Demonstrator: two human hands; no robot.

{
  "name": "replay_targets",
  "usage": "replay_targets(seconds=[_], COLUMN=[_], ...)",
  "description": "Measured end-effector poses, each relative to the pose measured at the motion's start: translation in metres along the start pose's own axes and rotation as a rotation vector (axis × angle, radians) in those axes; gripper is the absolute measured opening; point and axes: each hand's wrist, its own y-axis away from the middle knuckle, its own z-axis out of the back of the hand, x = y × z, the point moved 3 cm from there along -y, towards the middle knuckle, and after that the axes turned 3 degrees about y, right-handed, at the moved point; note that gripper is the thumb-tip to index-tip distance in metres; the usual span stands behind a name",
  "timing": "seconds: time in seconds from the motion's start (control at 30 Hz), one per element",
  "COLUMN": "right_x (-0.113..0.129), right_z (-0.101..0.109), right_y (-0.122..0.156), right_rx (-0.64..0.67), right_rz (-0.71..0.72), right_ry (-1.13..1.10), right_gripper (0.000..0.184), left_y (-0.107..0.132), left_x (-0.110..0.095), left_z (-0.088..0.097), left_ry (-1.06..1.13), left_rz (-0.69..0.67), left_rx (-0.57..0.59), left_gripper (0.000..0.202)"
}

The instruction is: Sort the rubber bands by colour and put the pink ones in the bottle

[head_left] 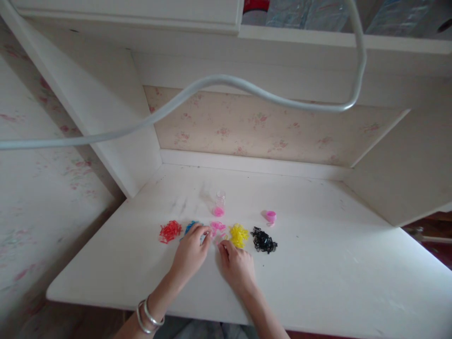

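Observation:
Small piles of what look like rubber bands lie in a row on the white desk: red (170, 231), blue (191, 227), pink (218, 228), yellow (239, 235) and black (264, 240). My left hand (192, 248) covers part of the blue pile, its thumb and fingers closed at the left edge of the pink bands. Just in front of the pink and yellow piles, my right hand (237, 264) has its fingertips pinched together by a few loose pink bands. Whatever either hand holds is too small to make out. Behind the pink pile lies a clear bottle (220, 203) with pink at its near end.
A pink cap-like piece (271, 216) sits behind the black pile. The white desk (318, 282) has side panels and a low back ledge. A pale cable (226, 81) crosses the upper view, below a shelf (335, 40) holding clear plastic items.

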Motion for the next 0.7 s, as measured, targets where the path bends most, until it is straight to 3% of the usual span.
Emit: replay_targets(seconds=[0.13, 0.27, 0.7], right_x=[0.0, 0.0, -0.002], right_z=[0.0, 0.0, -0.004], right_y=[0.002, 0.002, 0.002], right_rx=[-0.009, -0.013, -0.025], right_rz=[0.001, -0.005, 0.016], right_ry=[-0.028, -0.036, -0.034], right_gripper=[0.03, 0.03, 0.03], left_y=[0.018, 0.025, 0.009], left_x=[0.005, 0.006, 0.004], left_z=[-0.012, -0.019, -0.027], left_ry=[-0.171, -0.309, -0.302], left_rz=[0.069, 0.111, 0.109], left_rx=[0.096, 0.115, 0.159], left_gripper=[0.015, 0.017, 0.019])
